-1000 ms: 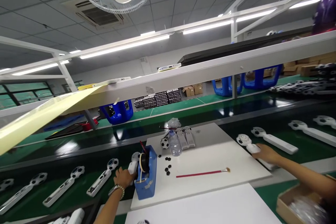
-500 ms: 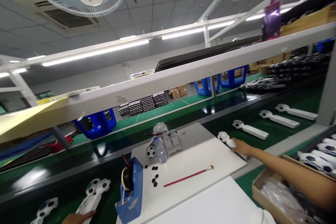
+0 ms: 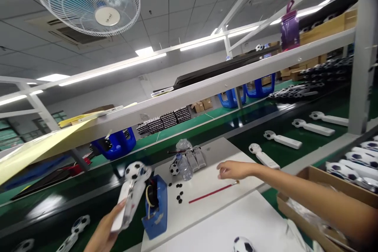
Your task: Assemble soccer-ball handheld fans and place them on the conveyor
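Note:
My left hand (image 3: pixel 106 224) is closed around the white handle of a soccer-ball handheld fan (image 3: pixel 121 208), raised over the dark green belt. Its round head is patterned in black and white; a second, blurred white part shows close behind it. Left of the hand, another soccer-ball piece (image 3: pixel 80 224) lies on the belt. My right hand (image 3: pixel 233 170) hovers above the white board (image 3: pixel 212 214) with fingers loosely bent and nothing visible in them. Below it lies a red-handled brush (image 3: pixel 211 193). A white soccer-ball piece (image 3: pixel 264 157) rests just beyond the right forearm.
A blue tape dispenser (image 3: pixel 158 212) stands at the board's left edge. Black pentagon pieces (image 3: pixel 179 197), a clear bottle (image 3: pixel 184 167) and clear-wrapped pieces (image 3: pixel 197 158) sit on the board. More white pieces (image 3: pixel 282 140) lie along the belt. A cardboard box (image 3: pixel 307 173) stands at right; a shelf rail (image 3: pixel 206 88) crosses ahead.
My left hand has lifted the handheld fan off the belt, up and rightward. The right hand has let go of the white piece at the right and moved left over the board.

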{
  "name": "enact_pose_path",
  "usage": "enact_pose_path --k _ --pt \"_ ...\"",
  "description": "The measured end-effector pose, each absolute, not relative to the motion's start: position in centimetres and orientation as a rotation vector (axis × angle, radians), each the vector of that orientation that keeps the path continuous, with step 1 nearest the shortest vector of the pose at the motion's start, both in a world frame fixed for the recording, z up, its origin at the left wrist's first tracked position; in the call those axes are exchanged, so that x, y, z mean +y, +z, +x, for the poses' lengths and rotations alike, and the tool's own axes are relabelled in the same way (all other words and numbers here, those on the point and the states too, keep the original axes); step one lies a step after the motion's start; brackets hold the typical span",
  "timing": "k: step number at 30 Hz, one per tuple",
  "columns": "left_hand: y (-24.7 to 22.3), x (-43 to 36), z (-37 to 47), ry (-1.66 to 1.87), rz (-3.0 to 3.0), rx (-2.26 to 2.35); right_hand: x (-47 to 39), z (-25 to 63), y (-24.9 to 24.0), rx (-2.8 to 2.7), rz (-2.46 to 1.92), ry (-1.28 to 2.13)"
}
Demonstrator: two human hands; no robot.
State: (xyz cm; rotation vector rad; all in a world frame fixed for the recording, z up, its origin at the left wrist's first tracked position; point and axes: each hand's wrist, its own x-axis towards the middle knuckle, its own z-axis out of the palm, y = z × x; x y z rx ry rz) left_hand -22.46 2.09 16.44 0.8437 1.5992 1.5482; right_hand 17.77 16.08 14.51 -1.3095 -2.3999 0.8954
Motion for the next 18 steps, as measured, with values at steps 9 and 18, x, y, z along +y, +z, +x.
enact_pose_path --k 9,18 --pt "19.1 0.3 -6.6 1.449 0.952 0.892 6.7 7.7 19.0 -1.313 -0.411 1.553" --pt "14.9 -0.9 -0.3 1.474 0.82 0.579 8.4 14.5 14.5 -0.64 -0.006 1.992"
